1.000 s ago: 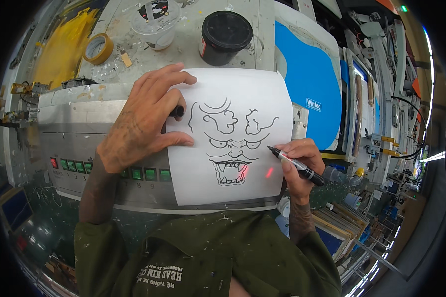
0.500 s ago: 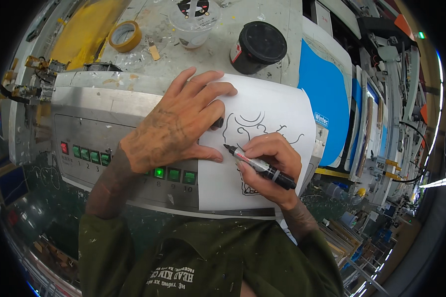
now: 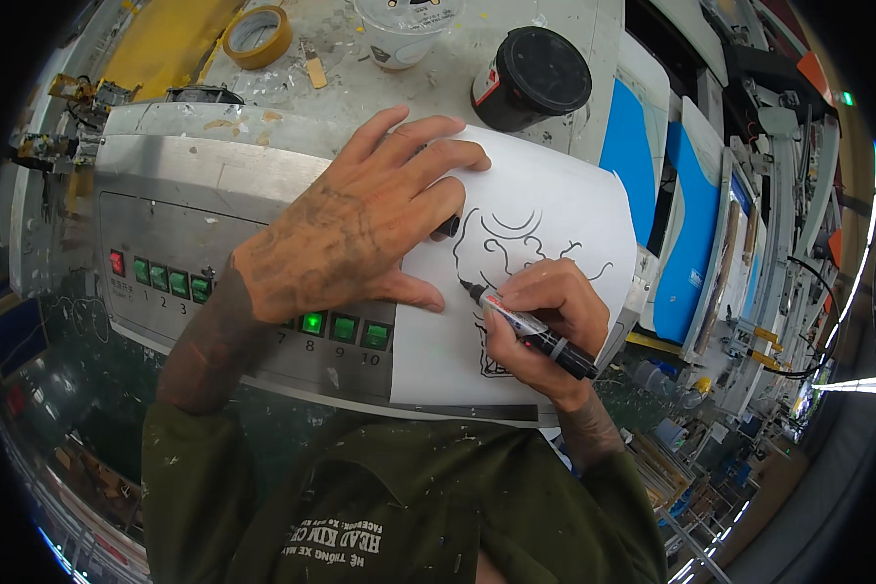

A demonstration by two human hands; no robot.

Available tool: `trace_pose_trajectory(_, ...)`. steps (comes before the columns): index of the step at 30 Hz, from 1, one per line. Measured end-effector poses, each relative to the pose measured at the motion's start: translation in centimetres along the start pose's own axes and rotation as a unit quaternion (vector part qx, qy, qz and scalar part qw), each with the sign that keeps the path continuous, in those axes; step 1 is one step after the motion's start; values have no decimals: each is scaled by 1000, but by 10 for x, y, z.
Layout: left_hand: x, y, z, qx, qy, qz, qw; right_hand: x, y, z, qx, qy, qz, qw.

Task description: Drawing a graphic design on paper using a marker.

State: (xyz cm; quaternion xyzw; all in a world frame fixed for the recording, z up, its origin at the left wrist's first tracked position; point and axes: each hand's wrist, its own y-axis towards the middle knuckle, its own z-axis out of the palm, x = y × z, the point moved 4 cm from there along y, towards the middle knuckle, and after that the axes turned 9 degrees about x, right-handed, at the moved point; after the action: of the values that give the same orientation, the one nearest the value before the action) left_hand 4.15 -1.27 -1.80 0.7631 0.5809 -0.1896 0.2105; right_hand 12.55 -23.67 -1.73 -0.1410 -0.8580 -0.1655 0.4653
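Note:
My right hand (image 3: 551, 326) pinches a black marker with a silver-white label (image 3: 528, 326), its tip touching a white sheet of paper (image 3: 438, 365). Curving black lines form a drawing (image 3: 509, 229) on the sheet, partly hidden by that hand. My left hand (image 3: 360, 219) lies across the paper's left side with its fingers spread and thumb stretched toward the marker tip. A short black piece, seemingly the marker's cap (image 3: 449, 227), pokes out from under its bent index finger; most of it is hidden.
Beneath the paper is a metal control panel (image 3: 195, 229) with green buttons and one red. Behind it stand a black lidded tub (image 3: 532, 80), a clear plastic cup (image 3: 399, 44) and a yellow tape roll (image 3: 256, 39). Blue-and-white boards (image 3: 686, 224) stand at the right.
The whole view has shifted a little, so the paper and both hands appear farther right. The marker tip stays at the drawing's left side; both hands keep nearly the same pose.

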Motion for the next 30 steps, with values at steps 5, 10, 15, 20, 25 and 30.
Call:
trace_pose_trajectory(5, -1, 0, 0, 4, -3, 0, 1000, 2, -3, -1, 12, 6, 1, 1000)
trace_pose_trajectory(10, -1, -1, -1, 2, -1, 0, 1000, 5, -10, -4, 22, 21, 9, 999)
trace_pose_trajectory(15, -1, 0, -1, 6, -3, -1, 1000, 2, -13, 0, -16, 35, 33, 999)
trace_pose_trajectory(20, -1, 1, -2, 8, -5, 0, 1000, 4, -15, -2, 15, 22, 27, 999)
trace_pose_trajectory(25, -1, 0, -2, 8, -1, -3, 1000, 3, -15, -1, 10, 25, 3, 1000)
trace_pose_trajectory(30, -1, 0, -2, 7, 2, -1, 1000, 4, -15, -1, 3, 32, 30, 999)
